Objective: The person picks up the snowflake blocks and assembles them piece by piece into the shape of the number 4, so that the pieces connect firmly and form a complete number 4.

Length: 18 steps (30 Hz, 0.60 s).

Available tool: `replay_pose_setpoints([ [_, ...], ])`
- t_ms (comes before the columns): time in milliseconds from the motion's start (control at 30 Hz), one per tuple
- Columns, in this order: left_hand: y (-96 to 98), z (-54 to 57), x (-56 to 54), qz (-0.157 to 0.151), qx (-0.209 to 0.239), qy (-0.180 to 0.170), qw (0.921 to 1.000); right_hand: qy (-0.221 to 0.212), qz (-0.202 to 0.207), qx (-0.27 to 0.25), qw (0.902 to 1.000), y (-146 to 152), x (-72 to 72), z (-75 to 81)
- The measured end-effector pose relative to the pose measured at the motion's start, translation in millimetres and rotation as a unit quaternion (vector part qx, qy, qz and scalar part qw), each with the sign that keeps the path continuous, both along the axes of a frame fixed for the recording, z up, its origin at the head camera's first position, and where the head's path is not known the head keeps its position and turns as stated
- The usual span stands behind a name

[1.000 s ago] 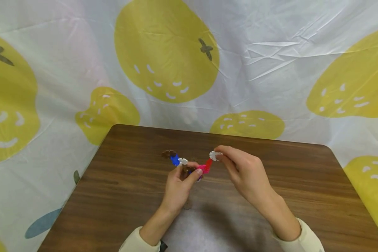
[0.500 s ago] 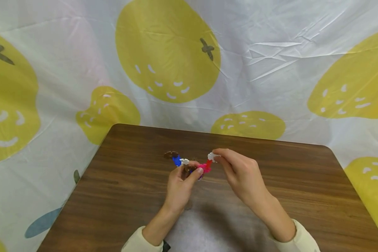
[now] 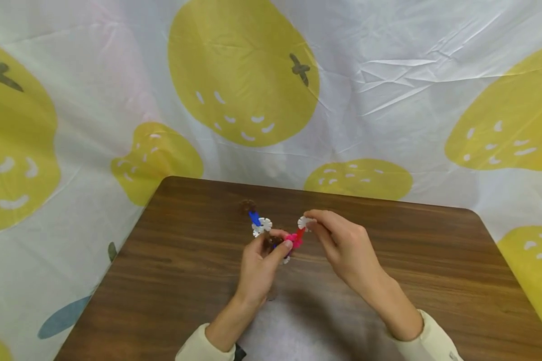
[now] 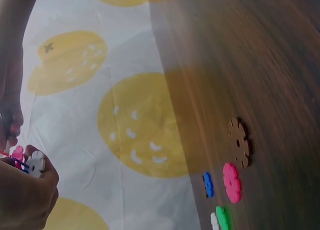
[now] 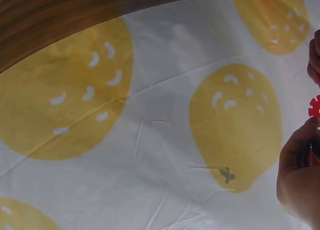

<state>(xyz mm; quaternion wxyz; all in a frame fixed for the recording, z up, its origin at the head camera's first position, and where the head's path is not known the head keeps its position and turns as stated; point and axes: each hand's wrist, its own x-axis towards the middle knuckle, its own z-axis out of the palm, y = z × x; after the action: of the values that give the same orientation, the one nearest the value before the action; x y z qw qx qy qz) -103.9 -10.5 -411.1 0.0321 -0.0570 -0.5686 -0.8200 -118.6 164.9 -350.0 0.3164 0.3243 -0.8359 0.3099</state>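
Note:
A chain of toothed interlocking plastic discs is held between both hands above the table. My left hand (image 3: 256, 271) grips its middle, thumb on a pink disc (image 3: 293, 239). Beyond those fingers, white discs (image 3: 263, 225), a blue disc (image 3: 255, 218) and a brown disc (image 3: 247, 205) stick out to the upper left. A red disc (image 3: 300, 234) rises from the pink one. At its top, my right hand (image 3: 352, 245) pinches a white disc (image 3: 303, 222) between thumb and forefinger. In the left wrist view another white disc (image 4: 36, 163) shows by the left hand; fingers hide part of the chain.
In the left wrist view, loose discs lie on the wooden table (image 3: 176, 281): a brown disc (image 4: 240, 144), a pink disc (image 4: 231, 182), a blue disc (image 4: 208, 185), a green disc (image 4: 222, 218) and a white disc (image 4: 214, 221). A fruit-print curtain (image 3: 244, 165) hangs behind.
The chain's left end, with the blue and brown discs, has swung upward, and its white discs now face the camera more. The right hand has shifted slightly left, keeping its pinch on the white disc.

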Motion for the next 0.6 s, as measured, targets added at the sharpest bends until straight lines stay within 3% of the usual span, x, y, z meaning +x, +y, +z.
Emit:
replay_pose_setpoints([
  [200, -0.7, 3.0, -1.4, -0.025, 0.055, -0.022, 0.9979, -0.02, 0.005, -0.014, 0.9997, -2.1, 0.8, 3.1],
  [600, -4.2, 4.7, -4.7, -0.029, 0.067, -0.039, 0.9966, 0.031, 0.018, 0.001, 0.9993, -8.7, 3.2, 8.6],
])
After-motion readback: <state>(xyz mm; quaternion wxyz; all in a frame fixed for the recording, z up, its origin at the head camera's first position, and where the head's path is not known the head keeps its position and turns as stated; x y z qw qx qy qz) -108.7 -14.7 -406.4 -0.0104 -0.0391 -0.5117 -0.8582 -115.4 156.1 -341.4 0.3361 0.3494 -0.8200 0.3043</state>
